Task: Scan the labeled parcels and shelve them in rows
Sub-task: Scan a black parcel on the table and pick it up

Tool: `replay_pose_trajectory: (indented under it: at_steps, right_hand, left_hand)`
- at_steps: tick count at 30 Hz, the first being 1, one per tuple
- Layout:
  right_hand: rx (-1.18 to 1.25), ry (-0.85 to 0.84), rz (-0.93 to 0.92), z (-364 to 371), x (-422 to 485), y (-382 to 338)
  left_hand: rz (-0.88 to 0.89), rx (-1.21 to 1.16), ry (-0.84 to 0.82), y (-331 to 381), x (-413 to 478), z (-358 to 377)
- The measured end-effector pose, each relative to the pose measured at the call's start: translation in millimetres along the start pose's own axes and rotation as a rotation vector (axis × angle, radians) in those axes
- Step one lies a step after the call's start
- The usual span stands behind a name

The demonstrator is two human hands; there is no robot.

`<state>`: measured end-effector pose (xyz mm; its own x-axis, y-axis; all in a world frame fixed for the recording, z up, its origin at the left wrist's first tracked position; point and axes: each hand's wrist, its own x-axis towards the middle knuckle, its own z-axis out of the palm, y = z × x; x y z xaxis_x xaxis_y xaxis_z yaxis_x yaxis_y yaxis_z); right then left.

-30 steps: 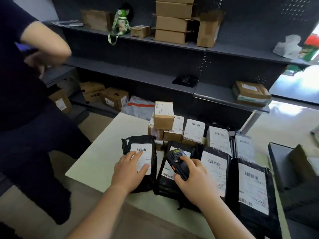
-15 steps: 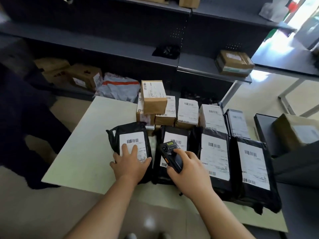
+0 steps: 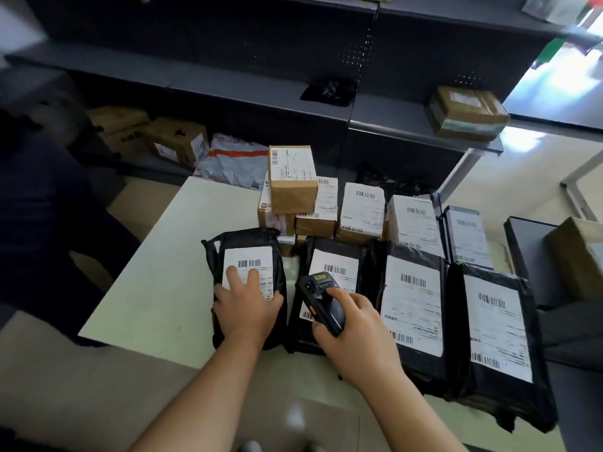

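Left hand lies flat, fingers spread, on a black parcel at the near-left of the pale worktop. Right hand grips a black scanner over the next black parcel. More black mailers line the front row, taped brown boxes stack behind. Labels show barcodes; the text is too blurred to read. Dark grey shelves stand beyond.

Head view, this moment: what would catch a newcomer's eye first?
The row of black plastic mailer bags with white barcode labels across the pale table. The left hand presses flat on the leftmost bag; the right hand holds a black handheld scanner.
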<state>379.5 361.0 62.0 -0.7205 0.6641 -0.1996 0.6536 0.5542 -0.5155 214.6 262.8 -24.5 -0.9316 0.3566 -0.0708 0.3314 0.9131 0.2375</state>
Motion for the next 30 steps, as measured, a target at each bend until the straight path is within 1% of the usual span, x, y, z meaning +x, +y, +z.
replay_pose_trajectory:
  at_steps: [4, 7, 10, 13, 16, 20, 25, 30]
  right_hand:
    - [-0.008, -0.017, -0.022, -7.6, -5.7, 0.0]
    - [-0.009, -0.020, -0.047, -24.2, -12.3, -7.0]
    - [-0.001, 0.009, -0.079, -51.3, -22.3, -14.9]
    - [0.004, 0.052, -0.106, -86.4, -35.6, -24.5]
    - [0.037, 0.138, -0.109, -126.9, -48.6, -32.1]
    - [0.085, 0.233, -0.141, -174.1, -69.7, -47.9]
    - [0.067, 0.352, -0.173, -210.8, -99.6, -71.1]
    - [0.077, 0.422, -0.204, -216.6, -120.3, -96.8]
  left_hand:
    - [0.082, -0.026, 0.103, -16.0, -14.6, -2.9]
    - [0.160, -0.027, 0.194, -24.0, -25.5, -24.7]
    - [0.235, -0.038, 0.323, -21.6, -32.1, -65.3]
    - [0.295, -0.072, 0.409, -8.2, -34.7, -114.9]
    - [0.373, -0.098, 0.481, 13.8, -31.2, -159.8]
    - [0.513, -0.098, 0.620, 35.8, -18.6, -209.1]
    - [0.581, -0.173, 0.679, 72.2, -13.9, -244.0]
    - [0.630, -0.281, 0.693, 97.2, -15.7, -262.2]
